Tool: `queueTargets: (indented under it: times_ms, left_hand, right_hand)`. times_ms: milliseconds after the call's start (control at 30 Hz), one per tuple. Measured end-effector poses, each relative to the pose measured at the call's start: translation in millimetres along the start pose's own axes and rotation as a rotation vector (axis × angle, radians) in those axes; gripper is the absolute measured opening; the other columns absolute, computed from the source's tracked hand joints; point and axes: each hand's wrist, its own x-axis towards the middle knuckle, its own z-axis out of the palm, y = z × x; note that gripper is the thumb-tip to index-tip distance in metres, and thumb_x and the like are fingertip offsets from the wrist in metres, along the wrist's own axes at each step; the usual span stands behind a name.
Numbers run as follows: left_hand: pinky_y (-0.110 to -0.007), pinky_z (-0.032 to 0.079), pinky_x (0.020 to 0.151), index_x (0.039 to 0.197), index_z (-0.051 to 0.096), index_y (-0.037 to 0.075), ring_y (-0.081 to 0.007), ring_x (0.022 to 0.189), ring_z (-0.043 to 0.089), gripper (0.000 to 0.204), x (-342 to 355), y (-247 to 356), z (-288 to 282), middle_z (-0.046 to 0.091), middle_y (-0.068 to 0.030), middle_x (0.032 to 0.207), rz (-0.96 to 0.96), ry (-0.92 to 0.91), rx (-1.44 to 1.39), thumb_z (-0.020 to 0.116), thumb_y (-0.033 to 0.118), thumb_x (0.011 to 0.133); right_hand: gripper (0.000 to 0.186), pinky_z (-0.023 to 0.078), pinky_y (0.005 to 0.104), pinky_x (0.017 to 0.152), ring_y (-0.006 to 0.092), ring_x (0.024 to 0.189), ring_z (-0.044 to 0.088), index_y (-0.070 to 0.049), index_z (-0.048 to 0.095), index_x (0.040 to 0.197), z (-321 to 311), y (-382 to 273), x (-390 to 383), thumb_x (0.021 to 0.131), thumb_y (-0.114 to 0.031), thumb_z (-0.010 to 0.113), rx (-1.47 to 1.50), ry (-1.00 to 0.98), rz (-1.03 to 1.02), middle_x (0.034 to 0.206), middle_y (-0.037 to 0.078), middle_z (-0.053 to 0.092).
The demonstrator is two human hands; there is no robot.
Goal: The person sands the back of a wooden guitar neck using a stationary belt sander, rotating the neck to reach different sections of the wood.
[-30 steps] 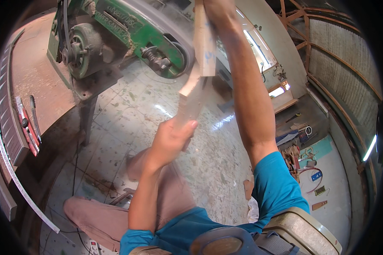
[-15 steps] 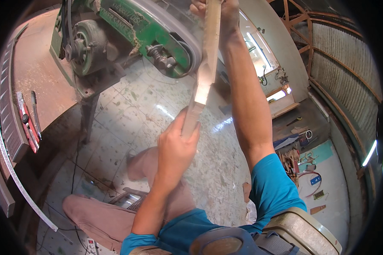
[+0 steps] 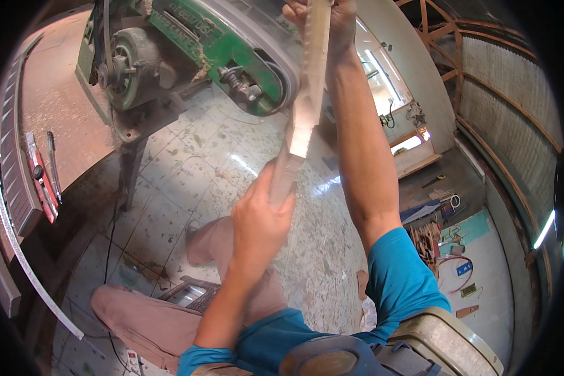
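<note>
A long, pale, shaped piece of wood [image 3: 314,59] runs from the top edge down to the middle of the view. Its lower, tapered end sits in my left hand [image 3: 260,219], with the fingers wrapped round it. Higher up, my right hand [image 3: 337,24] grips the far part, some of which the top edge cuts off. Just left of the wood is the rounded nose of a green belt sander [image 3: 263,81]. The wood's side lies at the grey belt, touching or very close to it.
A dusty workbench [image 3: 69,81] on the left carries a red-handled cutter [image 3: 42,182], a dark thin tool [image 3: 53,166] and a long metal ruler [image 3: 28,276]. The sander's motor pulley [image 3: 122,69] is exposed. A power strip [image 3: 133,362] with cables lies on the tiled floor [image 3: 188,163].
The wood and both hands have shifted very slightly, staying against the sander's nose. My grips are the same.
</note>
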Motion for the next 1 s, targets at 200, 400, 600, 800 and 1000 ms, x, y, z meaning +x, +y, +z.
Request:
queueTargets:
  times_ms: [200, 400, 600, 800, 1000]
  left_hand:
    - [-0.036, 0.052, 0.061, 0.108, 0.067, 0.0, -0.0229, 0.065, 0.068, 0.033, 12.6, -1.0, -16.7, 0.068, -0.0129, 0.08, -0.291, -0.338, -0.139, 0.066, 0.032, 0.101]
    - [-0.03, 0.054, 0.064, 0.119, 0.065, -0.002, -0.0159, 0.072, 0.066, 0.055, -6.3, 9.3, -8.3, 0.067, -0.0083, 0.1, -0.387, -0.665, -0.324, 0.05, 0.05, 0.108]
    - [-0.043, 0.055, 0.094, 0.152, 0.048, 0.004, -0.0319, 0.119, 0.061, 0.065, -17.2, -70.2, 6.6, 0.058, -0.0217, 0.137, -0.168, -0.405, 0.043, 0.067, 0.032, 0.096]
    - [-0.052, 0.036, 0.118, 0.161, 0.028, 0.004, -0.0424, 0.15, 0.034, 0.104, -15.2, -137.1, 35.1, 0.035, -0.025, 0.16, 0.242, -0.255, 0.642, 0.083, 0.023, 0.075]
    - [-0.05, 0.046, 0.102, 0.135, 0.051, 0.002, -0.0434, 0.129, 0.053, 0.073, -22.5, -171.6, 20.7, 0.058, -0.0237, 0.134, 0.215, -0.387, 0.716, 0.082, 0.015, 0.07]
  right_hand:
    - [0.045, 0.05, 0.0277, 0.052, 0.0129, 0.055, 0.058, -0.006, 0.065, 0.103, -35.0, 12.5, 4.3, 0.104, -0.05, 0.056, -0.778, 0.25, -0.209, 0.072, 0.004, 0.059]
    - [0.041, 0.052, 0.0372, 0.061, 0.0196, 0.068, 0.065, 0.001, 0.064, 0.108, -70.6, -1.9, -66.5, 0.095, -0.038, 0.061, -0.732, 0.447, 0.176, 0.081, 0.01, 0.064]
    - [0.039, 0.054, 0.0335, 0.048, 0.0195, 0.052, 0.06, 0.001, 0.053, 0.108, -150.4, 34.9, -176.6, 0.095, -0.036, 0.059, -0.116, 0.519, 0.774, 0.071, 0.009, 0.059]
    - [0.047, 0.069, 0.0323, 0.061, 0.0242, 0.076, 0.074, 0.004, 0.044, 0.137, -181.1, 97.5, -323.0, 0.101, -0.016, 0.066, 0.374, -0.024, 0.66, 0.085, 0.018, 0.066]
    - [0.069, 0.067, 0.0392, 0.057, 0.0243, 0.056, 0.071, 0.01, 0.052, 0.129, -93.0, 117.4, -350.5, 0.102, -0.054, 0.052, 0.875, -0.113, 1.288, 0.087, 0.022, 0.069]
